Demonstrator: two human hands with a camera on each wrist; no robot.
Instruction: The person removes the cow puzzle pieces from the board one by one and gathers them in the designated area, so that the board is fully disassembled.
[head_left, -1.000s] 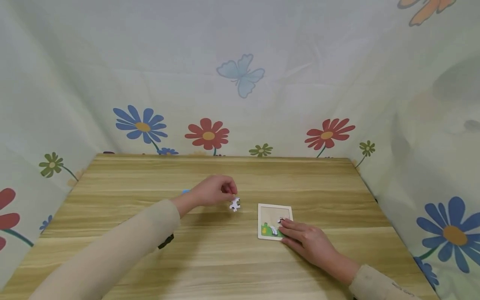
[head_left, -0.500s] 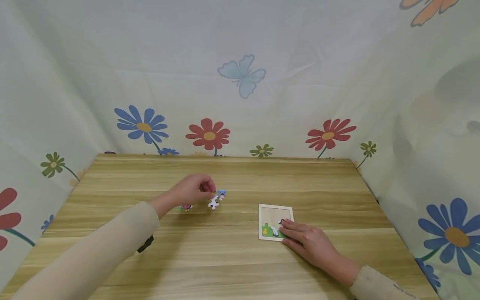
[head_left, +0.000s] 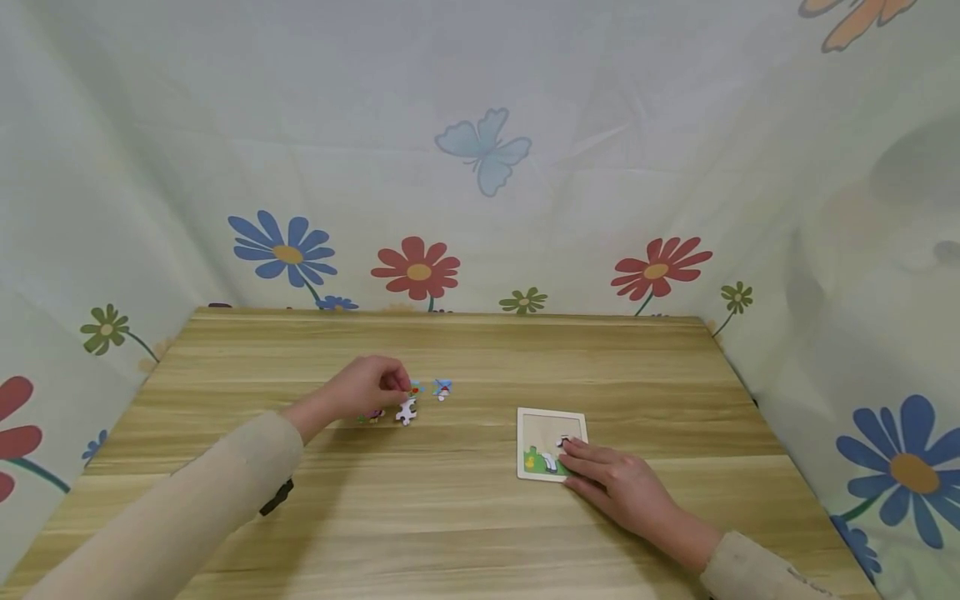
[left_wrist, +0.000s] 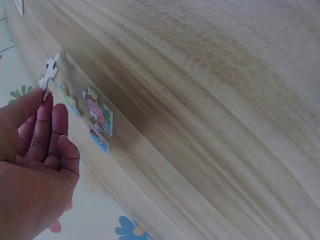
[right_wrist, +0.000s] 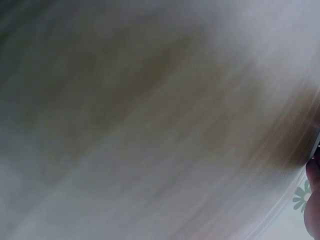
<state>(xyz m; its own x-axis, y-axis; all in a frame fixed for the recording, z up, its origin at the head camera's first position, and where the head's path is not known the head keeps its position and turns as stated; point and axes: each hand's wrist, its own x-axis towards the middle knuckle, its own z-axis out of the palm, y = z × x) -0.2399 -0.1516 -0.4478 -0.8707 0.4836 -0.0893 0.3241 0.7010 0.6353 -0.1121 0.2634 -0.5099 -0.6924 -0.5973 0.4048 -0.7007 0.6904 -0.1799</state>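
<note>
Pinched between the thumb and fingers of my left hand [head_left: 366,388] is a jigsaw puzzle piece [head_left: 406,412], its white side showing in the head view. The left wrist view shows that jigsaw piece [left_wrist: 49,74] raised above the table, at the fingertips. Close by lie a blue jigsaw piece [head_left: 442,388], another piece [head_left: 416,389] by the fingertips, and pieces [head_left: 372,415] partly hidden under the hand. My right hand [head_left: 618,483] rests with extended fingers on the right side of a square puzzle tray [head_left: 521,443]. A green printed piece [head_left: 534,460] sits in the tray; its right part is covered.
The wooden table [head_left: 450,533] runs back to a flower-printed cloth [head_left: 480,225], which also hangs at both sides. A dark strap [head_left: 277,497] shows under the left forearm. Mostly blurred tabletop fills the right wrist view.
My left hand has moved left with the jigsaw piece, away from the tray. Loose pieces formerly hidden behind it now show. The right hand stays on the tray.
</note>
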